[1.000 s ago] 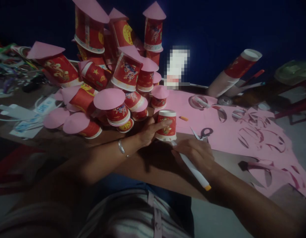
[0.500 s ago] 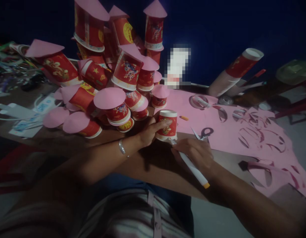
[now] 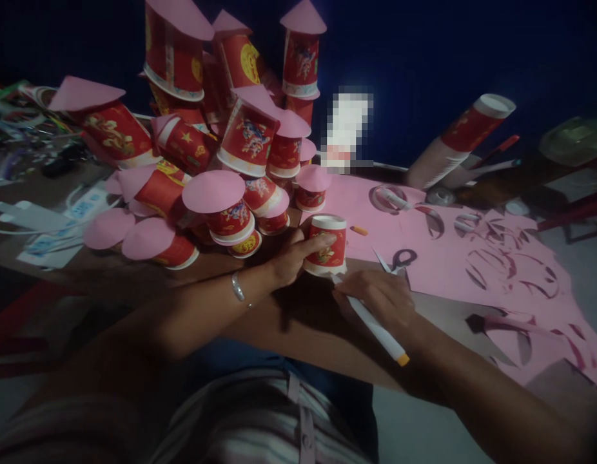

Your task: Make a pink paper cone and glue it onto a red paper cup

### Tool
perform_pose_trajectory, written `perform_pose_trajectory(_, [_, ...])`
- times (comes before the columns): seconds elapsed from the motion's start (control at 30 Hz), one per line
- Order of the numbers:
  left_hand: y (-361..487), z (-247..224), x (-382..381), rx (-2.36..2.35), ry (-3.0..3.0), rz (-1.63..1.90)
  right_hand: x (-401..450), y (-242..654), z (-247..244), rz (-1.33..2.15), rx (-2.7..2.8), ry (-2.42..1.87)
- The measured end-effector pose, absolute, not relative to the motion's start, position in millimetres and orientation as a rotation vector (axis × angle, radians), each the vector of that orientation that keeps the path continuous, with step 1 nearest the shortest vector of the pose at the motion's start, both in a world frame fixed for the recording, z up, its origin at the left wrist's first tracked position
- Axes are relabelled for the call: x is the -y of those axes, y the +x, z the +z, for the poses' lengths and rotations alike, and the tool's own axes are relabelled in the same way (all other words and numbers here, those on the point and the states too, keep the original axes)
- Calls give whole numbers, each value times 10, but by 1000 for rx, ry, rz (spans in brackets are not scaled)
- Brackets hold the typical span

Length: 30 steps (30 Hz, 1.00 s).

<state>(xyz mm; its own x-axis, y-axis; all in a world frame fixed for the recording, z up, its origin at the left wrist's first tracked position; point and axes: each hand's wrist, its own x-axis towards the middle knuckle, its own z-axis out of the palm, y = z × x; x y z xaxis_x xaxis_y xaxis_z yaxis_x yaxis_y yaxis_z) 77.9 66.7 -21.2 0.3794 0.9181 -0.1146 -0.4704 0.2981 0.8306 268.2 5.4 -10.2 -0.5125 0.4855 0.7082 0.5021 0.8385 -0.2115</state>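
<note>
The left hand [image 3: 291,256] grips an upturned cup [image 3: 327,243] on the tabletop [image 3: 303,322] while the right hand [image 3: 378,298], just beside, holds a pen [image 3: 376,327] at its rim, apparently mid-tracing; continuing needs the cup steady.

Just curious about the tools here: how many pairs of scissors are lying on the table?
1: the scissors lie on the pink paper, just right of the red cup and beyond the right hand. More may hide under scraps.

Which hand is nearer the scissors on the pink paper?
Right. The right hand holds a pen just below the scissors; the left hand grips the cup farther left.
</note>
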Motion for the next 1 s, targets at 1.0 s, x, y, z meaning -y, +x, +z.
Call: perform_pose_trajectory(1.0, [778, -191, -650, -656, 837, 1014, -59, 2675, -30, -105, 2210, -667])
